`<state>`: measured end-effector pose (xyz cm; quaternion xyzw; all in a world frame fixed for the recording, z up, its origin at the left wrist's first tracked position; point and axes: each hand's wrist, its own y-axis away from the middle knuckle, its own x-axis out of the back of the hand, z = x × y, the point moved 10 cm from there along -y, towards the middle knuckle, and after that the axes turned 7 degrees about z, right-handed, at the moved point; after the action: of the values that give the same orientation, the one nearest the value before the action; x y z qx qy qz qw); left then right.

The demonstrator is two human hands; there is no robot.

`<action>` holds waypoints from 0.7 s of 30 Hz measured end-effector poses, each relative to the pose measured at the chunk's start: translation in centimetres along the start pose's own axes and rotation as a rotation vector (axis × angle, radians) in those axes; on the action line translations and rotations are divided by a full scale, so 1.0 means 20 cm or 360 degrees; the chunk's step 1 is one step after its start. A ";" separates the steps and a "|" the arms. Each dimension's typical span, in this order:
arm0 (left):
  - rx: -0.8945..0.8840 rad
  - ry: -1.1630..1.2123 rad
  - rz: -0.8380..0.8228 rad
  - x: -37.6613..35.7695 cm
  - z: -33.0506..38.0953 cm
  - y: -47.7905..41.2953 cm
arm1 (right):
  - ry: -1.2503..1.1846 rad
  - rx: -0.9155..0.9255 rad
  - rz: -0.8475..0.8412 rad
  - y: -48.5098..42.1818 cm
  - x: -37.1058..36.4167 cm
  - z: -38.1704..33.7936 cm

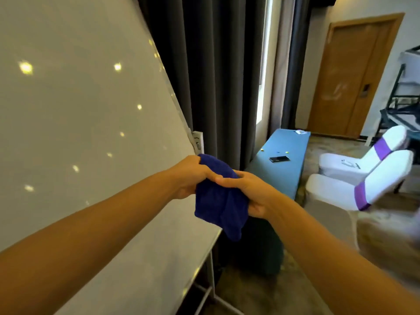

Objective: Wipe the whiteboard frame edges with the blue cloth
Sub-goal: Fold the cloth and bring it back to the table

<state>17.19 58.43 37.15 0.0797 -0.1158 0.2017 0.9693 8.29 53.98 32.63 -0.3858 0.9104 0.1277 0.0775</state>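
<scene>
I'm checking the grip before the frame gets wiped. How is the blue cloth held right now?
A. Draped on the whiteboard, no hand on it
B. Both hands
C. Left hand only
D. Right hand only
B: the left hand and right hand both clutch the blue cloth beside the whiteboard edge.

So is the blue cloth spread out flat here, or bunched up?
Bunched up. The blue cloth is gathered between the left hand and right hand, its loose end hanging below them beside the whiteboard frame.
</scene>
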 end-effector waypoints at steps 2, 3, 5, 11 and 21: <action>0.0118 -0.0042 -0.0006 -0.18 -0.13 -0.02 | -0.0013 -0.0052 0.0032 0.03 0.24 0.13; 0.0176 -0.0026 -0.0015 -0.30 -0.19 -0.04 | -0.0027 -0.0063 0.0046 0.05 0.36 0.18; 0.0245 0.0076 -0.0063 -0.52 -0.29 -0.08 | -0.0054 -0.0080 0.0079 0.08 0.60 0.28; 0.0194 -0.0040 -0.0142 -1.06 -0.46 -0.22 | 0.0145 -0.0013 0.0337 0.17 1.31 0.38; -0.0523 -0.0580 0.0317 -1.34 -0.48 -0.72 | 0.0625 0.0155 0.0455 -0.13 1.90 0.37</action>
<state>0.99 37.31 19.48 -0.0556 -0.3271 0.2569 0.9077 -15.73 28.38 16.03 -0.2664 0.9584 0.0160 -0.1013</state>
